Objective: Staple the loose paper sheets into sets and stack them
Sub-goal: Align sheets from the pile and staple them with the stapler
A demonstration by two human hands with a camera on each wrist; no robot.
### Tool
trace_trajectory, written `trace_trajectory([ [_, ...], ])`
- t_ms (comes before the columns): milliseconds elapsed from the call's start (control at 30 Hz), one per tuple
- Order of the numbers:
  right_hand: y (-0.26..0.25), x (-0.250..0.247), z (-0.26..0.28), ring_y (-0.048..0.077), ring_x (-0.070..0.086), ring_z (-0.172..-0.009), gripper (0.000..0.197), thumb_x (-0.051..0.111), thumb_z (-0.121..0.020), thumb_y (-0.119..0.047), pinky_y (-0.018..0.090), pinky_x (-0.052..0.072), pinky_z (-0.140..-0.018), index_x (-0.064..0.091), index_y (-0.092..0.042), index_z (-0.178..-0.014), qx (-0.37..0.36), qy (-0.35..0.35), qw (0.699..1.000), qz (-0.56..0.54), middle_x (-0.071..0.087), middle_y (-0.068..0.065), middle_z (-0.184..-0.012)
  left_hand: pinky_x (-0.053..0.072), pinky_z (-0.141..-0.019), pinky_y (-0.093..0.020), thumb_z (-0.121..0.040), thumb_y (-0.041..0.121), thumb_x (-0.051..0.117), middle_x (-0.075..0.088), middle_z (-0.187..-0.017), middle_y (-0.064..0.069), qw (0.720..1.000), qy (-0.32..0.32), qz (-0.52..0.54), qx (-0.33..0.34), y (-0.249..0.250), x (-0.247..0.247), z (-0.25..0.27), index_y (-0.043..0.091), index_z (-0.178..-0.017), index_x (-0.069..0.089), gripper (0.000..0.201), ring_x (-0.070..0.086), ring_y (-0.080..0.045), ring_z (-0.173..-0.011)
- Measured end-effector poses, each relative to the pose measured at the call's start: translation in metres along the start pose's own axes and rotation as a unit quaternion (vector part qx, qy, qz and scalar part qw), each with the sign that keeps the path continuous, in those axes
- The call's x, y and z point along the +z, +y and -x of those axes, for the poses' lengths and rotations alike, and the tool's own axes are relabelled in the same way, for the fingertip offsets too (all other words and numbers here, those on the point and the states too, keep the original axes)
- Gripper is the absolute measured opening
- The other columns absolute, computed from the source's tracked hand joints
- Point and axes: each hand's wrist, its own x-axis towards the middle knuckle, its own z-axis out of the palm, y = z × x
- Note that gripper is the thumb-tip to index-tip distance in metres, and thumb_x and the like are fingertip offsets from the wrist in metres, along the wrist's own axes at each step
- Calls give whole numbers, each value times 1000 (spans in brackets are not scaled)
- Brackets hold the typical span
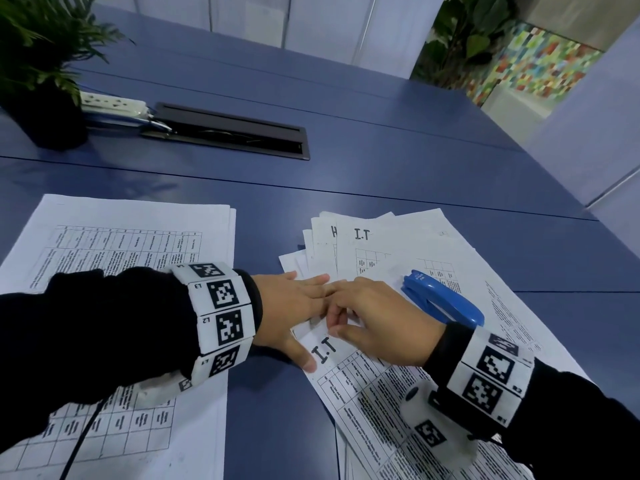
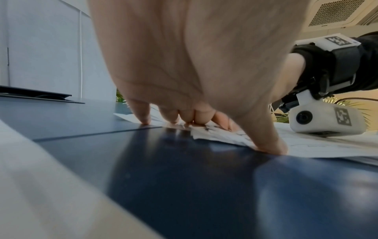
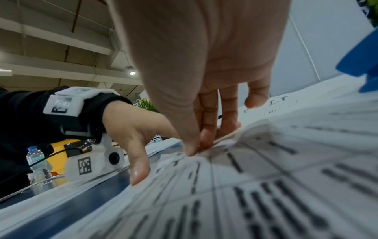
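Note:
A fanned pile of loose printed sheets [image 1: 391, 244] lies on the right of the blue table [image 1: 346, 161], with a blue stapler [image 1: 445, 301] resting on it. The top sheet, headed "I.T" [image 1: 349, 372], lies nearest me. My right hand [image 1: 370, 320] pinches that sheet's upper left corner between thumb and fingers [image 3: 193, 148], and the corner is lifted slightly. My left hand [image 1: 294, 306] lies spread with straight fingers on the pile's left edge, its thumb [image 2: 274, 145] pressing the sheet's edge. A squared stack of papers [image 1: 131, 233] lies on the left under my left forearm.
A potted plant [image 1: 41, 84] stands at the far left, with a white power strip [image 1: 110, 103] and a black cable hatch [image 1: 232, 133] set in the table beyond the papers. A water bottle [image 3: 35, 161] stands off to my left.

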Motion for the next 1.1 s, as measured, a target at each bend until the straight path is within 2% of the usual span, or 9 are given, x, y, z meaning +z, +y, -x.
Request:
trace_trajectory([
  [167,-7,-1,0,2,38,-77,9,59,-84,-16,32,41,-79,65,-19,-79,-13,13,1000,25,53,-16,-86,0,-118,-39,-83,61,55,-6,-157,14,1000,3,7,3,0,-1,0,25,-149,16,85,-15,-8,-144],
  [300,-11,1,1,6,37,-81,9,52,-88,-13,29,38,-76,58,-17,-82,-12,-12,999,49,52,-10,-99,0,-118,-40,-82,62,55,-12,-157,14,1000,1,4,3,-1,0,-1,25,-150,13,88,-15,-9,-144],
  [400,-10,1,0,4,39,-71,9,49,-89,-13,25,36,-70,54,-15,-82,6,-45,999,19,42,-15,-87,1,-119,-41,-82,61,56,-18,-156,12,1000,0,7,-1,0,0,0,27,-151,4,93,-14,-8,-144],
  [467,-8,-2,1,2,40,-69,9,49,-89,-12,24,37,-70,56,-10,-85,11,-62,998,7,45,-9,-86,1,-119,-41,-82,60,56,-20,-156,11,1000,-7,2,-6,0,-1,0,27,-150,-2,96,-15,-8,-144],
  [533,-7,-5,3,0,41,-69,11,49,-91,-13,16,36,-67,58,-8,-87,13,-69,998,-2,51,-4,-87,1,-119,-41,-82,61,56,-22,-155,11,1000,-12,-2,-10,0,-1,1,26,-150,-8,100,-15,-7,-144],
  [800,8,-18,32,3,48,-71,11,48,-95,-23,13,36,-65,49,-26,-84,60,-22,997,-51,47,-13,-82,2,-120,-38,-81,65,53,-23,-154,11,999,-27,-15,-28,2,-3,0,19,-148,-17,107,-16,-7,-143],
  [933,18,-28,60,7,51,-74,15,51,-94,-23,20,44,-71,49,-29,-80,82,35,992,-84,53,-12,-82,9,-117,-21,-80,65,54,0,-158,8,997,25,45,-53,13,-10,0,14,-151,8,99,4,-9,-144],
  [1033,28,-34,89,3,48,-71,16,52,-93,-21,14,38,-65,49,-29,-80,103,71,989,-76,50,-14,-76,30,-110,-29,-72,78,44,29,-145,6,988,77,81,-104,21,-11,-6,18,-142,34,93,30,-12,-130],
  [1100,36,-36,113,-1,48,-73,13,53,-93,-20,11,36,-63,51,-26,-82,122,98,985,-78,51,-13,-78,38,-101,-28,-53,92,32,36,-132,6,983,96,87,-131,26,-10,-10,21,-140,33,112,39,-12,-119],
])
